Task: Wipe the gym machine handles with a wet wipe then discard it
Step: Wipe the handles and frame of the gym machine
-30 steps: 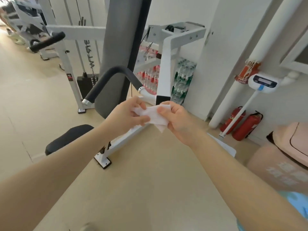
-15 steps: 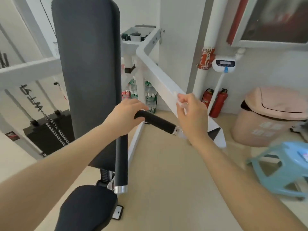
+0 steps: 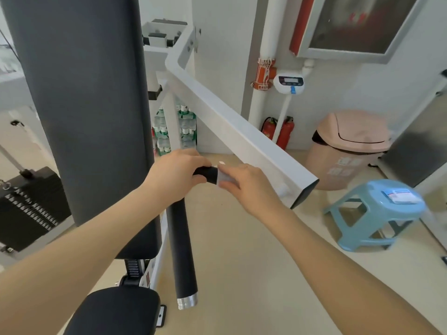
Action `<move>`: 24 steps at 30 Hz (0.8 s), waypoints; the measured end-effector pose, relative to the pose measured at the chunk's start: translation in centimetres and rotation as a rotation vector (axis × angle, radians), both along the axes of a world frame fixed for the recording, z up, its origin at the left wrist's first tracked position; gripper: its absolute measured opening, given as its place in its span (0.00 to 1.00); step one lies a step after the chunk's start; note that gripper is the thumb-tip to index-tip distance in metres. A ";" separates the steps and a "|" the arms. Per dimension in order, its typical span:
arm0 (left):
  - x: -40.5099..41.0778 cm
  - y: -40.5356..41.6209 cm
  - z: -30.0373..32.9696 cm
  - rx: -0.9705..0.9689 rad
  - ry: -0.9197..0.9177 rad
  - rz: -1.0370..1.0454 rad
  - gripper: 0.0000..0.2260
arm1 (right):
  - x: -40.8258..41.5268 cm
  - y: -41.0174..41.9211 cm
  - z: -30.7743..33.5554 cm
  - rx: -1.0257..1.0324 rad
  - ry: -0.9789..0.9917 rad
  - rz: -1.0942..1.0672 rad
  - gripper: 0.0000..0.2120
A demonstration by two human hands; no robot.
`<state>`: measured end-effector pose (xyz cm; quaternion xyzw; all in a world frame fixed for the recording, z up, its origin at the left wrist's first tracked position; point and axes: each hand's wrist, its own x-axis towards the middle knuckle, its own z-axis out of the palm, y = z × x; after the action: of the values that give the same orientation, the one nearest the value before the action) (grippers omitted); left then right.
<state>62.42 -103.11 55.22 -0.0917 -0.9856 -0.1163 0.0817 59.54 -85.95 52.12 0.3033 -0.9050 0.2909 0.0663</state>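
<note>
View from a head cam, looking down past 2 bare forearms at a white gym machine. Landmark: the black foam handle point(image 3: 210, 174), a bent bar w/ 1 short leg running sideways at mid-frame and 1 long leg dropping toward the floor, ending in a silver cap.

Left hand point(image 3: 174, 175) sits on the bend of the handle, fingers curled over the top of it, gripping it. Right hand point(image 3: 251, 187) is just right of the left hand, on the sideways leg, fingers folded round a white wet wipe point(image 3: 223, 176) and pressing it onto the foam. Only a small patch of wipe shows betw. the fingers and the handle; a short strip of bare black foam shows betw. the 2 hands.

Left of the handle stands a tall dark grey back pad point(image 3: 84, 105); below it, a black seat pad point(image 3: 113, 310). Far left of the handle, a black weight stack point(image 3: 29, 206). Behind and right of the handle, a white square frame beam point(image 3: 232, 126) slopes down to an open end. Behind the handle, stacked water bottles point(image 3: 186, 126).

Well right of the handle: a pink bin point(image 3: 348, 151) w/ a swing lid, by the wall. Nearer the cam than the bin, a light blue plastic stool point(image 3: 377, 213). Betw. the beam and bin, 2 red fire extinguishers point(image 3: 285, 132) at the foot of a white pipe. Floor is pale beige.
</note>
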 end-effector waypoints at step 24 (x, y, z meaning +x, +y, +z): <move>1.8 1.2 -0.5 0.123 0.071 0.171 0.14 | -0.7 1.5 -2.4 0.046 0.377 0.038 0.19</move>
<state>64.20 -101.86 54.74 -0.0062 -0.9773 -0.1660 0.1316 58.81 -84.42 49.76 0.3711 -0.8770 0.2093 0.2223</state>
